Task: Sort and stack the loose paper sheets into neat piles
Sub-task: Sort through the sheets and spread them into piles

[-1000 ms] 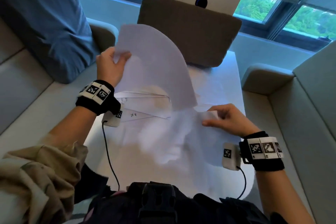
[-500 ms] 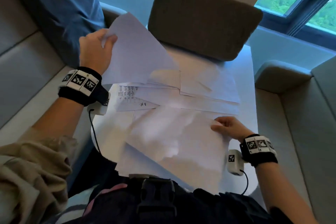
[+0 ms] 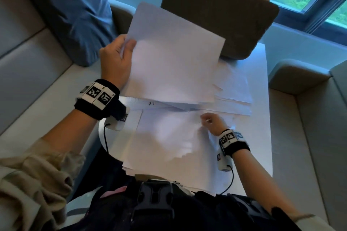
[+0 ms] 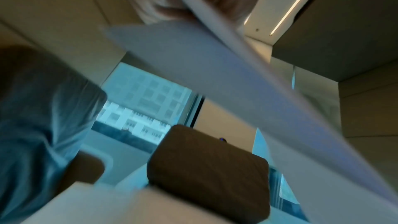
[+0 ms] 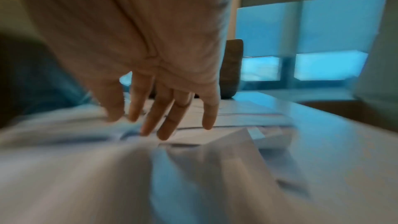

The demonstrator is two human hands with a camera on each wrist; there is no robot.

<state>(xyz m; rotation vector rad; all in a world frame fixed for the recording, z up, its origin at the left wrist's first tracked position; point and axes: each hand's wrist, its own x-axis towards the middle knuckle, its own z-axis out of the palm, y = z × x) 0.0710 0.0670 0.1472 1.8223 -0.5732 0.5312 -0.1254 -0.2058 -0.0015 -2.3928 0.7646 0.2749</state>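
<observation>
White and smooth, the worktop (image 3: 262, 137) sits between pale padded benches, with a brown fabric cushion (image 3: 221, 15) at its far end under a window and a blue cushion (image 3: 65, 5) on the left. Loose white paper sheets cover it: a ragged pile (image 3: 169, 146) near the person and a fanned, uneven pile (image 3: 232, 88) farther off. The left hand (image 3: 116, 62) holds a bundle of flat, thin sheets (image 3: 172, 62) above the far pile, thumb on top and fingers curled beneath one edge; half a second ago the bundle was higher and more to the left. The right hand (image 3: 212, 122) is over the near pile, fingers (image 5: 168, 125) straight and spread, tips touching the paper; earlier it was pinching a sheet's edge. One sheet (image 3: 150, 103) between the piles shows printed marks.
</observation>
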